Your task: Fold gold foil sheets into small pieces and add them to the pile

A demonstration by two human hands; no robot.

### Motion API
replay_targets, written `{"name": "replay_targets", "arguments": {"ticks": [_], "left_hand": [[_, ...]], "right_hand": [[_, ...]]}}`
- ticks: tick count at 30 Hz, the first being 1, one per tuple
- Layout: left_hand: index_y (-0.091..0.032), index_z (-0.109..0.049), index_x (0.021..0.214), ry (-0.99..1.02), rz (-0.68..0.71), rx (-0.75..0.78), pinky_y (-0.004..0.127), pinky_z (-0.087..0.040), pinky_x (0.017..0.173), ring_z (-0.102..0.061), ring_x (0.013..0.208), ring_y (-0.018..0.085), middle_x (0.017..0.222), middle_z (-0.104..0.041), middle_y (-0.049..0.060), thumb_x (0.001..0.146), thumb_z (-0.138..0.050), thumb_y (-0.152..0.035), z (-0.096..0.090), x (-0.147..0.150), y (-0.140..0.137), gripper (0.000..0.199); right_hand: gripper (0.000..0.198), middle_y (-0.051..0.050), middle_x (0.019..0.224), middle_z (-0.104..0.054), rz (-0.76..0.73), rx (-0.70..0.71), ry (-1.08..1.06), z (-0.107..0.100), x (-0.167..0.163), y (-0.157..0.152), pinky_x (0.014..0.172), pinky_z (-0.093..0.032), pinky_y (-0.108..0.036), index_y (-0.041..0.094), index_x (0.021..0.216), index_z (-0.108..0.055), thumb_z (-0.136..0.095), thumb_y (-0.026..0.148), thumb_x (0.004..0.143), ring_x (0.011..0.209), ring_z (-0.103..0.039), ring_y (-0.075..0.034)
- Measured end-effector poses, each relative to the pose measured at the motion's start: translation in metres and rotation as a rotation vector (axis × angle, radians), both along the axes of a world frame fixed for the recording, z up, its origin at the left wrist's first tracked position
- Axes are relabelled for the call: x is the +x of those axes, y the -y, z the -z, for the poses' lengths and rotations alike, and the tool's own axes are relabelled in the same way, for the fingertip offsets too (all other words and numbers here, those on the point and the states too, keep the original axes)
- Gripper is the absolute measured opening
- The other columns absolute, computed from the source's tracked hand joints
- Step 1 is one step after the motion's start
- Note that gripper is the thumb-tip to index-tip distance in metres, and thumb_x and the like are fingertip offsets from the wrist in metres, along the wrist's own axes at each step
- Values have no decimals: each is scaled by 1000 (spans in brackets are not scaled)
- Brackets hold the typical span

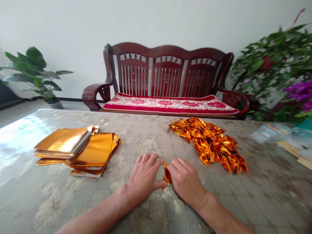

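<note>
A small piece of folded gold foil paper [166, 175] lies between my hands on the table. My left hand [145, 174] steadies it, the forefinger at its far tip and the thumb at its near tip. On the other side my right hand [185, 178] has its fingers curled against the foil's right edge, the fingertips partly hidden. Two stacks of flat gold foil sheets, a left stack [60, 139] and a right stack [97, 149], lie to the left. A heap of folded gold foil pieces [207, 139] spreads beyond my right hand.
The table [136, 130] wears a glossy patterned cover. Clear plastic bags [273, 133] and a tan strip [294, 152] lie at the right. Behind stands a dark red wooden bench [168, 52] with a red cushion [158, 104], flanked by a left plant [36, 71] and a right plant [273, 58].
</note>
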State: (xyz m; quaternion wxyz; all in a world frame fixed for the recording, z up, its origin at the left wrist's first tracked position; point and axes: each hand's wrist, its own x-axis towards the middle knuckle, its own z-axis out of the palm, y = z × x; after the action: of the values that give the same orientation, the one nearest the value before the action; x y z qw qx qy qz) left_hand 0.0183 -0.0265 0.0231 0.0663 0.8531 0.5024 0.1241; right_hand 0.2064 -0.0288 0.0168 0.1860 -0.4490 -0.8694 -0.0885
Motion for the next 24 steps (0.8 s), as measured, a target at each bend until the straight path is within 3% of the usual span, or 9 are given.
{"name": "replay_targets", "arguments": {"ticks": [15,24], "left_hand": [[-29,-54,133,7,-6,-1,45,-39,100,-50,121,30,140,-55,5,72,-76,-60,-1,-1,0,72],[-26,-56,131,90,-48,8,47,-40,101,-51,120,31,138,-57,7,64,-79,-65,5,-3,-4,81]], "right_hand": [[19,-4,79,-57,23,46,52,2,-7,3,70,-34,-35,20,75,-60,-58,7,89,77,-48,-21],[19,-2,76,-56,21,87,54,5,-8,3,69,-34,-36,20,74,-59,-67,5,82,76,-47,-22]]}}
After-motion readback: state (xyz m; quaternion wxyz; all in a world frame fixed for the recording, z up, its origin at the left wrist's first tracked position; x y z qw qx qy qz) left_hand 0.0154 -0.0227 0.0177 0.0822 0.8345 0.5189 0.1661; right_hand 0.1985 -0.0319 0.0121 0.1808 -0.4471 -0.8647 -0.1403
